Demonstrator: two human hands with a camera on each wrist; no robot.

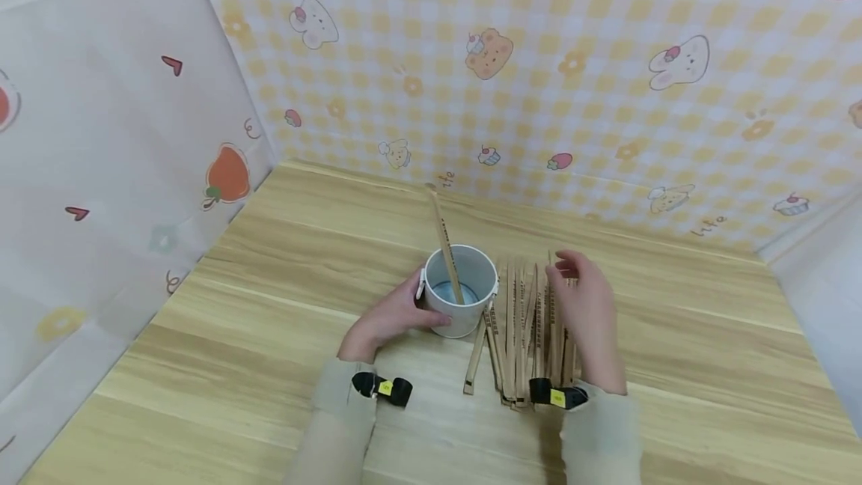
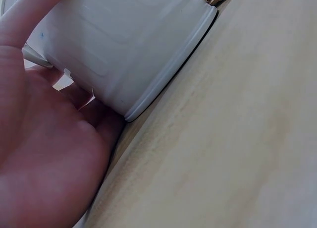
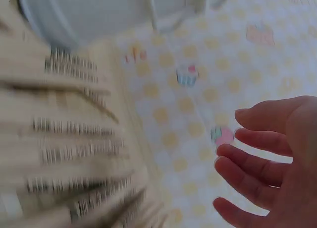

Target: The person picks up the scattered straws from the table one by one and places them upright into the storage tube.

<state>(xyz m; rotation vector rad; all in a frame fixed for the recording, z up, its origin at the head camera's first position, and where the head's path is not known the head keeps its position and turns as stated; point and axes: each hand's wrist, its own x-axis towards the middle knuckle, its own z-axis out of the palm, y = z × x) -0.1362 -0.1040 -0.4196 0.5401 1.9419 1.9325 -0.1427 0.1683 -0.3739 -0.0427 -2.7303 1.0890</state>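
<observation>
My left hand [image 1: 397, 311] holds a small white bucket [image 1: 455, 322] from its left side, thumb across the front and fingers behind. In the left wrist view the wall of the bucket [image 2: 124, 44] stands between that thumb and the curled fingers. One long, flat brown stick [image 1: 446, 242] with dark print leans inside the bucket, its top well above the rim. Several similar printed sticks [image 1: 515, 328] lie bunched to the right of the bucket. Over their right side hovers my right hand [image 1: 589, 313], fingers loosely bent; the right wrist view shows nothing in it.
The bucket stands on a wood-grain table [image 1: 269, 260]. A yellow checked cloth [image 1: 579, 96] with cartoon prints hangs along the table's back edge, and a white printed cloth [image 1: 121, 133] borders the left. Each wrist carries a black strap [image 1: 381, 388].
</observation>
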